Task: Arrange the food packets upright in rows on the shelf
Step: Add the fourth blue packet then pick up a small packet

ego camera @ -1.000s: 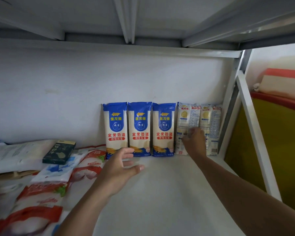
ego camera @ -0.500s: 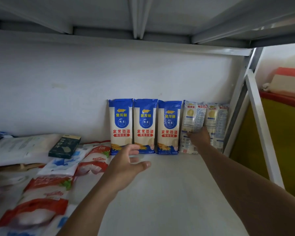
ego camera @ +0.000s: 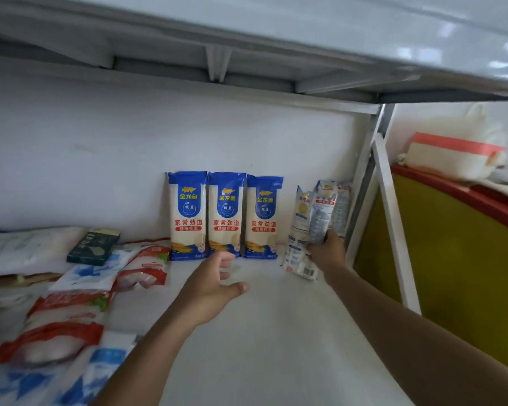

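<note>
Three blue-and-white noodle packets [ego camera: 225, 214] stand upright side by side against the back wall of the white shelf [ego camera: 261, 332]. To their right stand pale yellow-and-white packets [ego camera: 300, 227], tilted and leaning forward. My right hand [ego camera: 326, 251] grips the lower part of one of these pale packets [ego camera: 323, 213] near the shelf's right post. My left hand [ego camera: 214, 284] hovers open above the shelf in front of the blue packets, holding nothing.
Red-and-white and blue-and-white bags [ego camera: 71, 317] lie flat in a heap at the left, with a dark green box [ego camera: 94, 247] on top. A white upright post [ego camera: 393, 224] bounds the shelf at the right. Beyond it stands a yellow-and-red bin [ego camera: 467, 273].
The pale packets stood flat against the wall; now they lean forward and apart, pulled by my right hand. My left hand has stayed open in front of the blue packets.
</note>
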Motion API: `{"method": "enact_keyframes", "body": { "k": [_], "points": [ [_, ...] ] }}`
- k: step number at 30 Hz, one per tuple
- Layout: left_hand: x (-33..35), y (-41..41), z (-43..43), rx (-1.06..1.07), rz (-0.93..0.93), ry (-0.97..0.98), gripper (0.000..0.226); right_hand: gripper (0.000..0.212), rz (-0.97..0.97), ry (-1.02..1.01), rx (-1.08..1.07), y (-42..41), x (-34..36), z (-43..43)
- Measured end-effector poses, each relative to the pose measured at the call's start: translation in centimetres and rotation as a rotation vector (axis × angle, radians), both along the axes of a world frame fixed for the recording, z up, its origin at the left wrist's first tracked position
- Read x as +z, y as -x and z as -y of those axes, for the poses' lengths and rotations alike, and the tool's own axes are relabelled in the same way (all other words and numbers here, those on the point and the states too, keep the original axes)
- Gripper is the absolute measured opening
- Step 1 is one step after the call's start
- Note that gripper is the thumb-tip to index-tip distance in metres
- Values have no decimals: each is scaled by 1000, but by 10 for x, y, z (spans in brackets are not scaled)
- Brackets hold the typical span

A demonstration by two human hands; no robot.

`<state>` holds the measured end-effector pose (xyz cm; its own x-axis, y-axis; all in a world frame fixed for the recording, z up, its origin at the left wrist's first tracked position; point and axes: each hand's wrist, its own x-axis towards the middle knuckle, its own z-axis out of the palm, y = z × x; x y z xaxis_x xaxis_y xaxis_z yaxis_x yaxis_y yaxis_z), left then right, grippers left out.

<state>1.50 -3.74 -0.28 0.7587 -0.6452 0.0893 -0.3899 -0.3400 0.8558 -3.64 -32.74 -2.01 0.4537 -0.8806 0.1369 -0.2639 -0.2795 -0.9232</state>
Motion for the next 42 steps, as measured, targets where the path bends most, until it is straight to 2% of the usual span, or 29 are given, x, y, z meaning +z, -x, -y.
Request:
{"method": "enact_keyframes", "body": {
  "k": [4, 9, 13, 15, 20, 24, 27, 30, 33, 35, 40, 42],
  "points": [
    [1, 16, 1, -31, 18, -8, 63, 30, 40, -53, 61, 33, 3, -43],
    [1, 32, 8, -115, 56, -15, 47, 23, 53, -70, 152, 59, -3, -86],
    [-4, 39, 15, -129, 70, 20, 37, 37, -11, 57, 301, 70, 0, -99],
    [-6, 42, 19, -137, 81, 40, 35, 35, -55, 121, 347, 73, 1, -103],
    [-8, 41, 27, -126, 19, 79, 45, 46, -168, 224, 347, 69, -4, -110],
    [-4, 44, 29, -142, 64, 114, 57, 40, -176, 259, 298, 63, -3, -117],
    [-1, 44, 32, -142, 85, 196, 57, 36, -178, 324, 298, 60, 3, -123],
    [0, 40, 32, -164, 45, 215, 49, 50, -165, 388, 430, 61, 5, -127],
    [-3, 31, 28, -88, 19, 256, 37, 58, -143, 297, 597, 64, 5, -129],
    [-5, 26, 27, -11, 16, 312, 37, 58, -102, 215, 626, 65, 7, -129],
    [-4, 16, 26, 127, -26, 381, 22, 35, -16, 149, 549, 61, 8, -125],
    [-4, 11, 26, 105, -135, 418, 16, 40, 50, 77, 498, 60, 8, -121]
  ]
}}
